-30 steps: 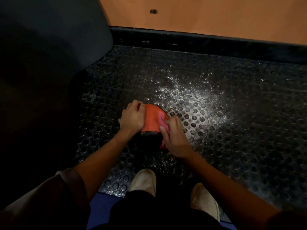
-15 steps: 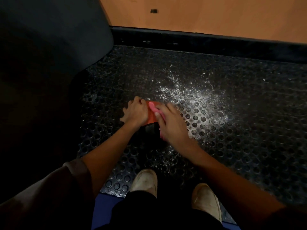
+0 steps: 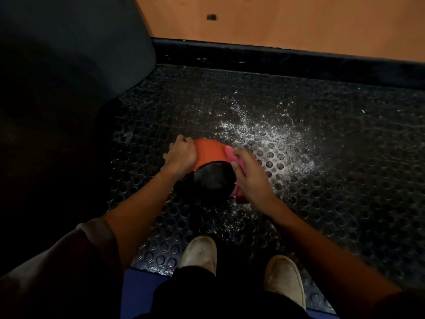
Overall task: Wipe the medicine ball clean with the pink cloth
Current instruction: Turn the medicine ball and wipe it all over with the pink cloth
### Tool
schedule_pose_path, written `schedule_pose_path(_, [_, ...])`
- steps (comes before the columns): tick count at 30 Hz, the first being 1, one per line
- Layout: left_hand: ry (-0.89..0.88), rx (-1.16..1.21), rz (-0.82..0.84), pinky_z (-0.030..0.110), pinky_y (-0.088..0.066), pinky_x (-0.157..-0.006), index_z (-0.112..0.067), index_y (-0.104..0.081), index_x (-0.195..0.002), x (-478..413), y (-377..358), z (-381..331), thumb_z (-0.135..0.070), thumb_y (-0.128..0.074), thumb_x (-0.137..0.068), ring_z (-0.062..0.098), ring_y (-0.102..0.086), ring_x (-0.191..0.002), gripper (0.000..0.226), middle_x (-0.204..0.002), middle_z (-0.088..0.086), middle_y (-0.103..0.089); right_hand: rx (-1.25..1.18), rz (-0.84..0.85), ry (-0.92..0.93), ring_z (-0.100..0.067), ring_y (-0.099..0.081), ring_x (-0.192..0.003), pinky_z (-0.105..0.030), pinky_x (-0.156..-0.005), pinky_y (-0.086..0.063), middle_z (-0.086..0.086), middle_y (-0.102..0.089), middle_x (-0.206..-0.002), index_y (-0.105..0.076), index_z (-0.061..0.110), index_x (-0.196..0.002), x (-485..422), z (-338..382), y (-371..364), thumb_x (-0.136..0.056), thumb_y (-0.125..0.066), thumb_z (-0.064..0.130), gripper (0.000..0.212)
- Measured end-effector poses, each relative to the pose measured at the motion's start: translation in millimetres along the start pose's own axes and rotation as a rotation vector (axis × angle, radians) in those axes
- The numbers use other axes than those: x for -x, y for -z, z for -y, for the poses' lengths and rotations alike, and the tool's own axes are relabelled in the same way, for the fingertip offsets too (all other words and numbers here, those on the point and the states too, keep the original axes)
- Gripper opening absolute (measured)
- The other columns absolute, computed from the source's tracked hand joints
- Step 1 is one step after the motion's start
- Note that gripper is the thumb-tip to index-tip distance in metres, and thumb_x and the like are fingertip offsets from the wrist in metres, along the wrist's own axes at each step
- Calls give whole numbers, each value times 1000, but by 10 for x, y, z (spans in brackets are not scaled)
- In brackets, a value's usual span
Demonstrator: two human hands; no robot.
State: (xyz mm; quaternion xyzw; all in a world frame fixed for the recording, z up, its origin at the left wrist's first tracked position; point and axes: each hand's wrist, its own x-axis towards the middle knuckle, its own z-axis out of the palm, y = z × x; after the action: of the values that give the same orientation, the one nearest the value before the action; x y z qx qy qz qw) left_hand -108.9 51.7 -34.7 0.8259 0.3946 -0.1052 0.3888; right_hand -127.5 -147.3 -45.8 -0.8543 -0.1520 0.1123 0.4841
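The medicine ball, orange on its far half and black on its near half, rests on the studded black rubber mat. My left hand grips its left side. Pressed against the ball's right side is my right hand, holding the pink cloth. The cloth shows above my fingers and again below my palm; the rest of it is hidden under the hand.
White powder is scattered on the mat to the right of and behind the ball. A dark padded object fills the left side. A black kerb and orange floor lie beyond. My two light shoes stand at the near edge.
My right hand with the cloth has slid from the top of the ball down onto its right side. More of the orange and black surface is now uncovered. My left hand stays in place.
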Motion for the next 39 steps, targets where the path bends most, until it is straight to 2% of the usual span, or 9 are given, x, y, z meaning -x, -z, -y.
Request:
schedule_pose_path(5, [-180, -45, -108, 58, -31, -107, -28, -49, -131, 103, 167, 131, -29, -31, -97, 34, -45, -126, 38, -136, 7, -50, -320, -66, -313, -16, -63, -55, -30, -46, -52, -11, -64, -89, -53, 16, -112, -13, -182, 186, -100, -47, 24, 16])
schedule_pose_path(11, [-290, -140, -48, 62, -31, -105, -36, -55, -118, 444, 44, 138, -51, -34, -97, 28, -44, -125, 33, -133, -5, -51, -152, -59, -101, 2, -60, -71, -12, -50, -48, 3, -52, -103, -54, 18, -105, -13, 172, -25, -98, -47, 43, 27])
schedule_pose_path(14, [-297, -166, -111, 64, -29, -103, -34, -53, -122, 563, 7, 179, -48, -35, -100, 30, -40, -127, 32, -136, -7, -47, 29, -13, 93, -3, -55, -82, -21, -64, -50, 7, -48, -109, -53, 20, -113, 118, 149, -192, -100, -44, 36, 22])
schedule_pose_path(16, [-299, -175, -105, 63, -27, -101, -34, -52, -123, 600, -2, 191, -47, -35, -100, 30, -37, -128, 32, -137, -7, -45, 24, -29, 36, -8, -55, -89, -27, -71, -51, 7, -50, -112, -49, 22, -121, 156, 5, -186, -102, -40, 34, 24])
schedule_pose_path(22, [-286, -207, -111, 63, -27, -100, -32, -51, -121, 616, -54, 85, -48, -31, -100, 32, -37, -126, 33, -135, -6, -45, -2, -119, -69, -13, -58, -76, -31, -59, -46, 3, -56, -96, -46, 21, -110, 101, 13, -231, -102, -40, 33, 16])
schedule_pose_path(30, [-237, -118, -98, 66, -27, -103, -30, -54, -117, 541, 53, 95, -45, -32, -101, 30, -39, -126, 31, -132, -6, -48, -27, -48, -138, -1, -53, -79, -25, -64, -39, 4, -55, -99, -46, 18, -113, 140, -80, -169, -102, -39, 27, 16])
schedule_pose_path(34, [-251, -93, -109, 63, -31, -104, -28, -55, -116, 452, 85, 136, -49, -32, -97, 32, -44, -124, 36, -130, -1, -52, -127, 32, -12, -9, -61, -82, -27, -69, -50, 2, -58, -100, -46, 23, -114, 197, 23, -223, -102, -38, 34, 18])
schedule_pose_path(36, [-244, -80, -109, 62, -32, -104, -28, -56, -116, 437, 79, 155, -46, -33, -99, 34, -45, -123, 34, -130, 1, -52, -136, 49, -86, -17, -65, -72, -39, -63, -56, -2, -61, -96, -44, 26, -115, 186, -53, -215, -103, -35, 36, 19])
schedule_pose_path(39, [-238, -82, -125, 63, -31, -105, -27, -55, -118, 449, 73, 145, -44, -32, -99, 35, -44, -123, 34, -130, 1, -51, -51, -42, -161, -12, -62, -83, -34, -69, -53, -2, -62, -104, -47, 19, -111, 98, -62, -225, -102, -38, 30, 17])
